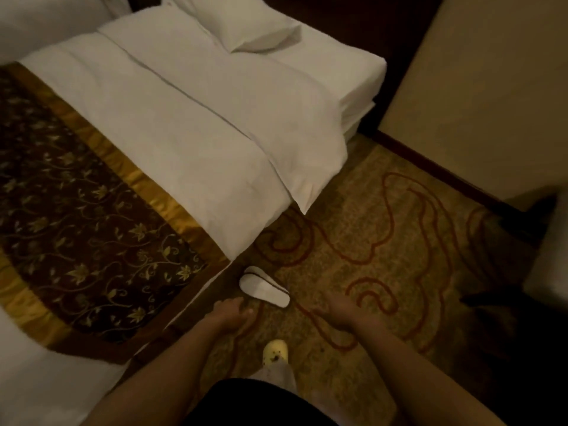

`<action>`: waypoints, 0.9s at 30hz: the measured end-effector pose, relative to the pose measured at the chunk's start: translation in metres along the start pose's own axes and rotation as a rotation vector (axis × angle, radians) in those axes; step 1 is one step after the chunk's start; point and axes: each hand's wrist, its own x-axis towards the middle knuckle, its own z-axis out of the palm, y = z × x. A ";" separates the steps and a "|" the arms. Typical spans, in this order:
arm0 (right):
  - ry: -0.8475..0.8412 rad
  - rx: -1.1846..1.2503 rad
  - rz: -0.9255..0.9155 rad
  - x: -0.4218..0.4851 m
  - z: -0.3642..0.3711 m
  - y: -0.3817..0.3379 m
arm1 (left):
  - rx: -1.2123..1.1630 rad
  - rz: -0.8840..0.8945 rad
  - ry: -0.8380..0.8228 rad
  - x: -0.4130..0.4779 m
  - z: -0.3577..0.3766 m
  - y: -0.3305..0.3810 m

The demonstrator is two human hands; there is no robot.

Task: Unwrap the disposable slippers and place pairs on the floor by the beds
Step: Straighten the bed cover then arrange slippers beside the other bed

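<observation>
A pair of white disposable slippers [265, 286] lies on the patterned carpet right beside the bed's lower corner, one partly over the other. My left hand [232, 312] hovers just short of them on the near left, fingers loosely curled, holding nothing. My right hand [335, 309] is to the right of the slippers, fingers spread and empty. Neither hand touches the slippers.
The bed [172, 124] with white duvet, pillow [246, 26] and a brown-gold runner [76, 229] fills the left. A beige wall [479, 87] with dark skirting bounds the carpet aisle on the right. My foot in a yellow shoe [275, 353] stands below the hands. Dark furniture [498, 290] sits at right.
</observation>
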 end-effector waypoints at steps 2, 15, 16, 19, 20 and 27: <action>-0.002 0.002 -0.031 0.022 -0.015 0.002 | -0.024 -0.013 0.016 0.014 -0.007 0.005; -0.196 -0.233 -0.356 0.136 -0.093 0.014 | -0.366 -0.186 0.149 0.063 0.000 0.074; -0.213 -0.240 -0.390 0.145 -0.095 0.016 | -0.387 -0.197 0.160 0.068 0.005 0.080; -0.243 -0.272 -0.428 0.174 -0.091 0.023 | -0.420 -0.221 0.205 0.090 0.026 0.087; -0.254 -0.284 -0.427 0.186 -0.086 0.026 | -0.436 -0.221 0.218 0.098 0.034 0.087; -0.289 -0.304 -0.367 0.294 0.003 0.050 | -0.515 -0.257 0.263 0.196 0.102 0.053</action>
